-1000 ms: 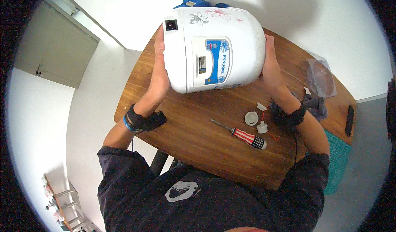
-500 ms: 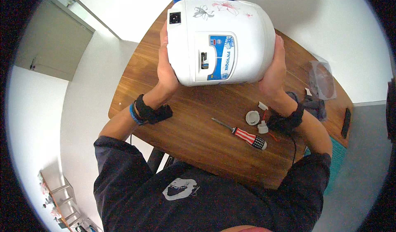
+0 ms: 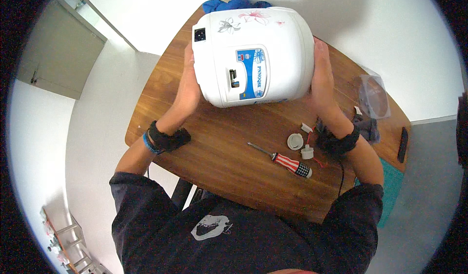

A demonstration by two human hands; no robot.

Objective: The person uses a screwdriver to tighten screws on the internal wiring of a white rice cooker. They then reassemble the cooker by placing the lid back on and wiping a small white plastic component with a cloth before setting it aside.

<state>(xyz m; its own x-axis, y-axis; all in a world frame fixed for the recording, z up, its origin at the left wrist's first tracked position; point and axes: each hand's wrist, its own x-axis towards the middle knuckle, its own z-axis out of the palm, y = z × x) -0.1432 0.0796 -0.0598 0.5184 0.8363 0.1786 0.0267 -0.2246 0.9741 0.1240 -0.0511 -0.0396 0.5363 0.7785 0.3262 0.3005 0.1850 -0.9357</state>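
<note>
A white rice cooker (image 3: 287,50) with flower prints and a blue control panel lies sideways between my hands, its panel facing me. My left hand (image 3: 189,86) presses against its left end, below a black power socket (image 3: 200,35); some fingers are hidden behind the body. Against the right end rests my right hand (image 3: 321,72), fingers pointing away from me. Whether the cooker touches the table beneath cannot be made out. Nearer to me lies a screwdriver (image 3: 291,164) with a striped, starred handle, its shaft pointing left.
Beside the screwdriver on the wooden table (image 3: 219,142) are a round white cap (image 3: 295,141) and a small white part (image 3: 307,151) with red wires. Dark cloth (image 3: 365,128) and a clear plastic piece (image 3: 374,97) lie to the right. Blue cloth (image 3: 229,1) sits at the far edge.
Both hands have brought the rice cooker slightly left and toward me, and it has tilted a little. The screwdriver and small parts keep their places on the table.
</note>
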